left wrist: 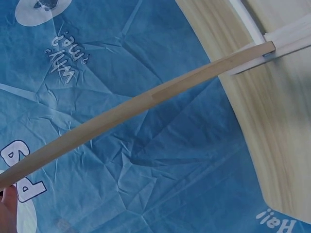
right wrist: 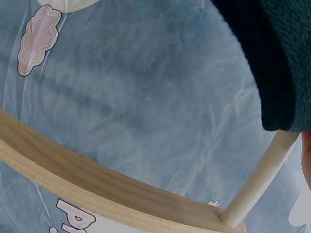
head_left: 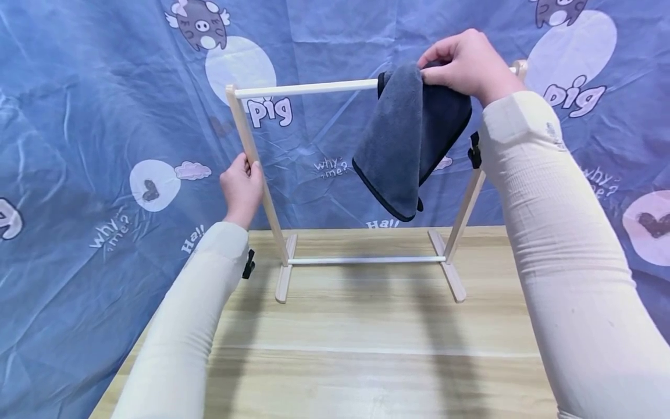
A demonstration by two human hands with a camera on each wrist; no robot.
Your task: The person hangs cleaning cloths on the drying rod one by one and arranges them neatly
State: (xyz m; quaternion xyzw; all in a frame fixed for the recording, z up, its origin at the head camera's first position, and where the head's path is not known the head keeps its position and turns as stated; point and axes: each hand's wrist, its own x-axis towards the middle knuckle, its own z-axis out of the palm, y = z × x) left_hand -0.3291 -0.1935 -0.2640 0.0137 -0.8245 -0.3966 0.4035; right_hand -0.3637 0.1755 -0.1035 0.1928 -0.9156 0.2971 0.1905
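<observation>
A dark grey towel with black edging (head_left: 395, 145) hangs over the white top bar (head_left: 314, 88) of a small wooden rack, right of its middle. My right hand (head_left: 463, 64) pinches the towel's upper part at the bar between thumb and fingers. The left hand (head_left: 242, 189) grips the rack's left wooden post (head_left: 272, 215) about halfway up. In the left wrist view that post (left wrist: 141, 102) runs diagonally, with a bit of the hand (left wrist: 8, 211) at the lower left corner. The towel's edge (right wrist: 277, 73) shows in the right wrist view, beside the bar (right wrist: 260, 179).
The rack's feet (head_left: 285, 279) stand on a light wood-grain tabletop (head_left: 366, 326). A white lower rod (head_left: 366, 260) joins the two sides. Behind hangs a blue printed cloth (head_left: 324, 134). The right post (head_left: 466, 203) is partly hidden by the right sleeve (head_left: 565, 233).
</observation>
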